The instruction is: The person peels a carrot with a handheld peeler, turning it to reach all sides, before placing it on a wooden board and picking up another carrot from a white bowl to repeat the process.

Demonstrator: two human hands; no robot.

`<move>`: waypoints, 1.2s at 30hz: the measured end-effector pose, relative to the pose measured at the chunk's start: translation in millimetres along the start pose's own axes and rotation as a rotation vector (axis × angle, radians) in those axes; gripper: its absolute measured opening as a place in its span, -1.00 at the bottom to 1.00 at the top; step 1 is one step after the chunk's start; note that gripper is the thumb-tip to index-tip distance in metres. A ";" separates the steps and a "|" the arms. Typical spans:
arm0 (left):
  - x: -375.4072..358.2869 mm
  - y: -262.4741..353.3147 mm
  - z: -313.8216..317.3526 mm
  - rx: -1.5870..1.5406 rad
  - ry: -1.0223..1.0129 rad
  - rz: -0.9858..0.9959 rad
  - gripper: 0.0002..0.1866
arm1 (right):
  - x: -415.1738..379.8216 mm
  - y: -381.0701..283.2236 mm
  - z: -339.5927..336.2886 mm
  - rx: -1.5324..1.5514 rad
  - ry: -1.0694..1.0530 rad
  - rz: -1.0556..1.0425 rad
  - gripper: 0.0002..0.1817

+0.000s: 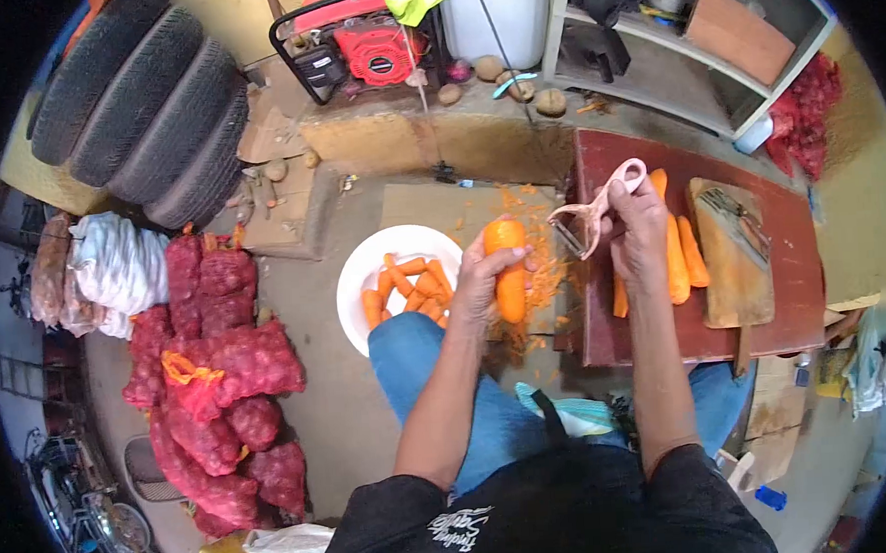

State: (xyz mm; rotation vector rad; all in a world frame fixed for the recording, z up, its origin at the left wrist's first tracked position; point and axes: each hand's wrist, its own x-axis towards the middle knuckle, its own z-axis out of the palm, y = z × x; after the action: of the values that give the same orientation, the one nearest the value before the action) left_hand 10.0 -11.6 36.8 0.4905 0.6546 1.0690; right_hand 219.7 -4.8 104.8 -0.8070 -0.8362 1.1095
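Carrots (693, 251), at least three, long, on one red desk (793, 258); one round white bowl (348, 291) holds stubby pieces (428, 285); one worn wooden board (735, 296) on desk. Left hand (485, 276) grips one smooth carrot (510, 288); right hand (639, 224) pinches one pinkish Y-shaped peeler (596, 215), apart from it.

A white-lettered black shirt (586, 514) tops blue jeans (415, 368).
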 end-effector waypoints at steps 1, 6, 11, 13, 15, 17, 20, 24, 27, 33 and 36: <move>-0.9 1.7 2.9 -0.056 -0.022 -0.036 -0.29 | -1.6 -1.7 5.1 -0.007 0.012 0.000 -0.85; -3.0 -0.8 10.3 0.021 -0.024 0.033 -0.25 | -2.5 12.5 12.6 0.053 -0.055 0.064 -0.87; -5.7 0.2 11.4 0.129 -0.095 -0.007 -0.31 | 7.4 42.9 14.6 0.120 -0.074 0.162 -0.86; -6.5 -3.2 8.3 0.104 -0.095 -0.051 -0.33 | 21.5 64.6 0.9 0.195 0.004 0.157 -0.87; -10.4 0.4 7.9 0.050 -0.118 -0.058 -0.39 | 32.1 70.4 -7.9 0.253 0.131 0.108 -0.87; -8.7 4.0 5.0 -0.015 -0.132 -0.054 -0.44 | 31.9 63.4 -15.5 0.243 0.111 0.106 -0.87; 0.0 0.5 -3.2 -0.116 -0.107 -0.043 -0.49 | 19.2 54.6 -10.0 0.222 0.082 0.184 -0.87; 7.8 -4.2 -5.1 -0.149 -0.063 -0.044 -0.50 | 9.4 53.9 -1.0 0.241 0.018 0.220 -0.88; 6.1 -5.4 -5.2 -0.182 -0.121 -0.083 -0.48 | 18.2 72.6 -5.3 0.309 0.013 0.234 -0.89; 9.3 -8.3 -12.6 -0.352 -0.137 -0.179 -0.41 | 6.2 61.4 2.2 0.327 -0.004 0.247 -0.91; 9.7 -9.1 -12.8 -0.346 -0.182 -0.205 -0.41 | 23.2 84.9 -12.0 0.283 0.114 0.200 -0.84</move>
State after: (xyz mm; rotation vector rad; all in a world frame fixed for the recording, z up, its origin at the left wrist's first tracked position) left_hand 10.1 -5.7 19.3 0.2110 0.3408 0.9071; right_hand 199.9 36.8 28.8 -0.7186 -0.4957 1.3117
